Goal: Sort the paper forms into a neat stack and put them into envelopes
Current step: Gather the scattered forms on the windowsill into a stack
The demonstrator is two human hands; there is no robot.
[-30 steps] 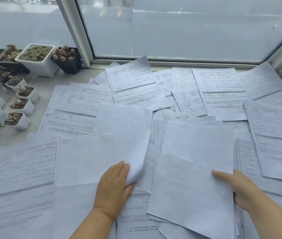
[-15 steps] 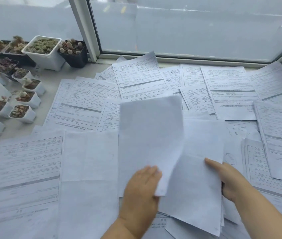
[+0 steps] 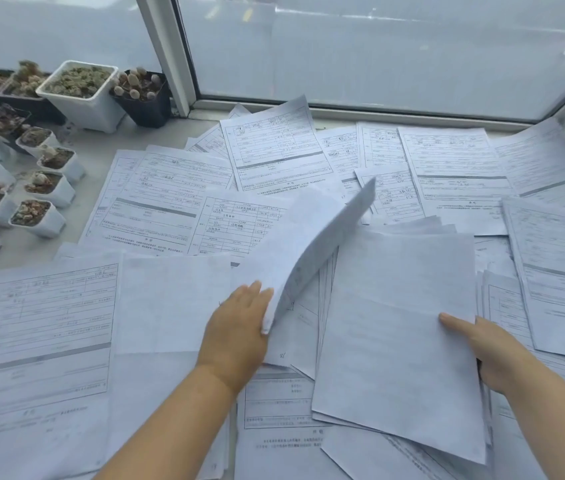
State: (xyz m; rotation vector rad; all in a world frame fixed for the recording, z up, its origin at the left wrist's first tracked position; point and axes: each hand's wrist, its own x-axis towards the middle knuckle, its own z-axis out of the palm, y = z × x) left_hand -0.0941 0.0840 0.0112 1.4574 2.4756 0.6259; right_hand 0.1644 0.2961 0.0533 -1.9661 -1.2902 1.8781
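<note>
Many white paper forms [image 3: 177, 202] lie scattered over a pale sill, some printed side up, some blank side up. My left hand [image 3: 236, 332] grips the near edge of one sheet [image 3: 312, 244], which arches up and leans over to the right, blank side toward me. Below it lies a loose stack of blank-side-up sheets [image 3: 398, 334]. My right hand [image 3: 482, 348] holds that stack at its right edge, thumb on top, fingers hidden underneath. No envelope is visible.
Small white and black pots of succulents [image 3: 80, 93] crowd the left side and far left corner. A window frame [image 3: 167, 53] and glass run along the back, with a wall corner at the far right. Printed forms [image 3: 558, 271] overlap at the right.
My left hand has carried the sheet from the left pile rightward, lifting and turning it over toward the stack. My right hand has stayed on the stack's right edge.
</note>
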